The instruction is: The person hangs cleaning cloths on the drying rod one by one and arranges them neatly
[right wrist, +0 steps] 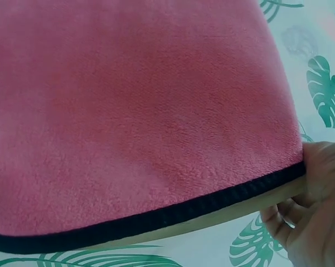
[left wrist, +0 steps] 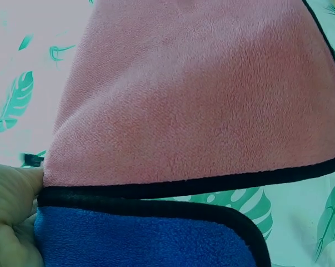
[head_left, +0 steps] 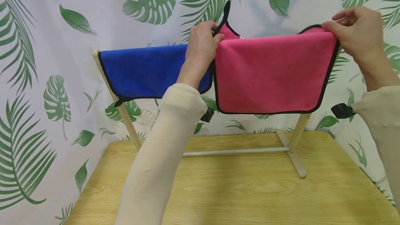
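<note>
A pink towel (head_left: 272, 75) with black edging hangs folded over the right part of a wooden rack. Its upper left corner is pinched by my left hand (head_left: 201, 46), with a black loop sticking up behind. My right hand (head_left: 359, 34) pinches the towel's upper right edge beside the rack's right post. To the left, a blue towel (head_left: 143, 70) hangs over the same rack, its edge close against the pink one. In the left wrist view the blue towel (left wrist: 139, 236) lies right beside the pink towel (left wrist: 200, 100). The right wrist view shows my right hand (right wrist: 323, 206) at the towel's edge.
The rack's right foot (head_left: 293, 159) and white lower bar (head_left: 237, 151) stand on a wood-grain table (head_left: 250, 193). Behind hangs a white curtain (head_left: 103, 20) printed with green leaves. A black wrist camera (head_left: 342, 111) sits below my right hand.
</note>
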`<state>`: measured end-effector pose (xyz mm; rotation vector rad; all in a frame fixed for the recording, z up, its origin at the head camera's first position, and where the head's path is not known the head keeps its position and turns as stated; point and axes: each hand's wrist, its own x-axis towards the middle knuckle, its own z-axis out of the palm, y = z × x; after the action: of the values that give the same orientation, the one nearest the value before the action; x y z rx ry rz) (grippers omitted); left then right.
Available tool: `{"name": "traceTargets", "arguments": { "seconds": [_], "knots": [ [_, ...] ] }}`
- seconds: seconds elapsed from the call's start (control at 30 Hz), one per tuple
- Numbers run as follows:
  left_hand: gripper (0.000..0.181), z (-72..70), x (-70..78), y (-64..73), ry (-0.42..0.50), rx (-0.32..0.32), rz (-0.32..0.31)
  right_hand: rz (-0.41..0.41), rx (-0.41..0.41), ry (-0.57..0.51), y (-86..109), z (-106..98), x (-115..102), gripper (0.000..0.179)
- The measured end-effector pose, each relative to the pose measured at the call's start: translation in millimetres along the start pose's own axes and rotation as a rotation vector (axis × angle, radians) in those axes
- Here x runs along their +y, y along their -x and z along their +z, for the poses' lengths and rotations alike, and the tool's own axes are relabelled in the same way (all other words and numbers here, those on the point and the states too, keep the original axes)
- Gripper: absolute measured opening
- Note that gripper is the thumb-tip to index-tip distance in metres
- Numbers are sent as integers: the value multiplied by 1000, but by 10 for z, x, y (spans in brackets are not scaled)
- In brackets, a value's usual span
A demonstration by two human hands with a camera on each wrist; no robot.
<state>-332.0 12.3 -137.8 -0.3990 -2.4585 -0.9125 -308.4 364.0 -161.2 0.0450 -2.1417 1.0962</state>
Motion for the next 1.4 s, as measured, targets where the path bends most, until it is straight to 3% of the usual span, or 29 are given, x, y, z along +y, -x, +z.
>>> {"name": "traceTargets", "arguments": {
  "seconds": [0.13,0.23,0.33,0.43,0.53,0.67,0.8,1.07,1.13,1.27,1.4],
  "knots": [
    [36,-1,-1,7,28,18,-9,-26,57,79,30,21,-47,24],
    [30,7,-13,11,1,51,13,-71,75,150,45,38,-65,23],
    [23,12,-25,22,-25,65,27,-95,52,200,41,34,-37,18],
    [20,11,-37,35,-18,55,36,-94,-10,247,50,-9,-5,37],
    [20,10,-36,33,-8,26,43,-89,-82,247,84,-92,48,44],
    [23,-4,-34,25,-24,-25,71,-77,-162,169,132,-174,140,21],
    [42,-51,-55,23,-49,-89,111,-78,-187,73,144,-165,167,20],
    [34,-281,-110,-6,-55,-361,123,-47,-132,-9,100,-90,83,9],
    [34,-319,-125,-19,-49,-398,130,-37,-114,-35,89,-71,66,10],
    [32,-331,-132,-32,-43,-393,139,-34,-53,-83,101,-22,36,12],
    [29,-263,-98,-35,-43,-309,132,-24,28,-54,161,5,-10,15]
  ]
}}
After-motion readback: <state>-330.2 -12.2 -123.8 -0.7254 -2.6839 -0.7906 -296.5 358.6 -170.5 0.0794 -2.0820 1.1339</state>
